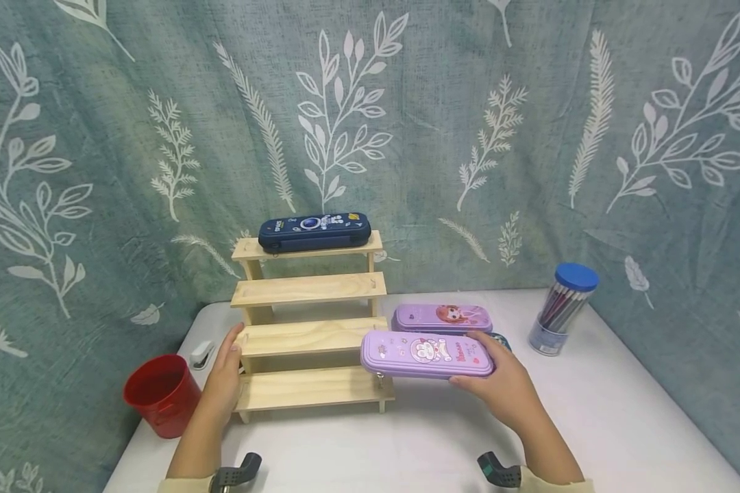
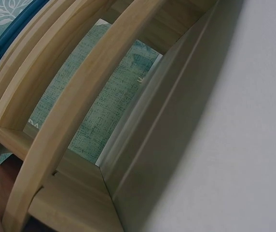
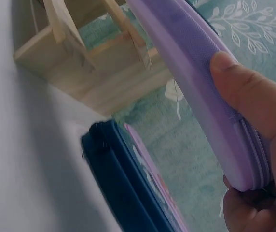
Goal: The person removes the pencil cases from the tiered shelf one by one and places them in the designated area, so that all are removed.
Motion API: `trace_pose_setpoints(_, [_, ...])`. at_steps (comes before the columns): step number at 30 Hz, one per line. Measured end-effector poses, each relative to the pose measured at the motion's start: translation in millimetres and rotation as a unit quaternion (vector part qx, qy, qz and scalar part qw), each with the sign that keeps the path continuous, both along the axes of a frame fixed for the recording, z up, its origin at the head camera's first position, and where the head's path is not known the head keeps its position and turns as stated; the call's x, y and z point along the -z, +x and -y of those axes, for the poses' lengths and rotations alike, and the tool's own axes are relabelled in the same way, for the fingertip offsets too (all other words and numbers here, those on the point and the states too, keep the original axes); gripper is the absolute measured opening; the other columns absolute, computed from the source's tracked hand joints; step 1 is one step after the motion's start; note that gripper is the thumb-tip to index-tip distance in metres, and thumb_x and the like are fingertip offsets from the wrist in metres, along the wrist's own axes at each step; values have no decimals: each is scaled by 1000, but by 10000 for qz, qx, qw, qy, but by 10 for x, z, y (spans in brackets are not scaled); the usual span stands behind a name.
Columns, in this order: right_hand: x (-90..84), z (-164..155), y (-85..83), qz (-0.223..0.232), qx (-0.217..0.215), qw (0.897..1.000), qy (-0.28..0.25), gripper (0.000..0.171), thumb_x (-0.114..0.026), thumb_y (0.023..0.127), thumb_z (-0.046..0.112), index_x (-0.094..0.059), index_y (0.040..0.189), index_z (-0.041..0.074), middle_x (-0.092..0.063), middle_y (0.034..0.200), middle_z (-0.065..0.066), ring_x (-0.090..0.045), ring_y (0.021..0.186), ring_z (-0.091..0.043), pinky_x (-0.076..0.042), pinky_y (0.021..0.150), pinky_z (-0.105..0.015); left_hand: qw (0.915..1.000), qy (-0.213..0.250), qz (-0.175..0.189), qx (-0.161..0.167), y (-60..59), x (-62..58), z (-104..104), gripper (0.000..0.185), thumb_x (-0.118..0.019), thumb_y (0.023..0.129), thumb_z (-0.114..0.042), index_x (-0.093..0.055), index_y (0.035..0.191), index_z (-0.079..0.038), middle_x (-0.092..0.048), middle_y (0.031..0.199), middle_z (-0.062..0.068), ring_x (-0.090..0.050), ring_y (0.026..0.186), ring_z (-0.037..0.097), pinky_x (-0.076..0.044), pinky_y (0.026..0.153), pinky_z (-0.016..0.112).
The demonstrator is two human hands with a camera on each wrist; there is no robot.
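Note:
My right hand (image 1: pixel 499 383) grips a lilac pencil case (image 1: pixel 428 355) with a cartoon print at its right end. In the right wrist view, the thumb (image 3: pixel 249 92) presses on the zip side of this case. The held case is above the table, with its left end close to the right side of a stepped wooden rack (image 1: pixel 311 389). At the rack's left side, my left hand (image 1: pixel 222 373) rests against the wood, its fingers reaching up along the tier ends. A navy pencil case (image 1: pixel 314 233) with an astronaut print lies on the top tier.
Behind the held case lies another lilac pencil case (image 1: pixel 444 316) with a doll print, above a dark teal case (image 3: pixel 123 179). A red bucket (image 1: pixel 163 394) stands left of the rack. A blue-lidded jar of pencils (image 1: pixel 561 308) stands at the right.

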State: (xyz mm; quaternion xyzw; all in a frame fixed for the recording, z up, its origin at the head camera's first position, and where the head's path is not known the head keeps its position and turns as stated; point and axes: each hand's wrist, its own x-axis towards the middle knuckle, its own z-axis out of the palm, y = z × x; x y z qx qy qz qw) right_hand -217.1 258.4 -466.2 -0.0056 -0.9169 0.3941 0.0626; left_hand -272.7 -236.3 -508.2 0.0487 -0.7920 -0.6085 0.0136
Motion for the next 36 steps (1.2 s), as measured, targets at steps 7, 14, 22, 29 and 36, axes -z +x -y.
trace_pose_setpoints(7, [96, -176, 39, 237, 55, 9996, -118, 109, -88, 74, 63, -39, 161, 19, -38, 164, -23, -36, 149, -50, -30, 115, -74, 10000, -9, -44, 61, 6, 0, 3, 54, -20, 114, -43, -16, 168, -40, -11, 177, 4, -4, 164, 32, -3, 125, 72])
trace_pose_setpoints(14, [155, -336, 67, 247, 81, 9996, -115, 110, -89, 75, 59, -36, 163, 18, -34, 165, -26, -34, 149, -54, -29, 114, -76, 10000, 1, -40, 65, 32, -17, -2, 54, -21, 114, -43, -16, 168, -39, -12, 177, 3, -5, 164, 32, -3, 126, 71])
trace_pose_setpoints(22, [287, -504, 59, 452, 88, 9989, 53, 113, -88, 74, 61, -37, 162, 13, -35, 163, -30, -34, 147, -57, -28, 114, -77, 10000, -22, -21, 29, 12, -27, -3, 52, -21, 114, -45, -16, 166, -45, -13, 177, 3, -6, 164, 32, -3, 126, 72])
trace_pose_setpoints(29, [425, -664, 45, 612, -12, 9977, 275, 109, -89, 75, 58, -39, 159, 10, -37, 161, -33, -35, 145, -59, -30, 112, -77, 10000, -17, 40, 35, -19, 12, 9, 52, -20, 114, -43, -16, 167, -44, -13, 177, 2, -6, 164, 32, -3, 126, 71])
trace_pose_setpoints(36, [566, -742, 33, 761, -105, 9964, 371, 110, -88, 76, 59, -38, 159, 7, -37, 160, -35, -34, 144, -60, -29, 113, -77, 10000, -7, 1, 17, 3, -14, 7, 53, -21, 114, -45, -17, 167, -43, -14, 176, 2, -8, 164, 32, -4, 126, 72])
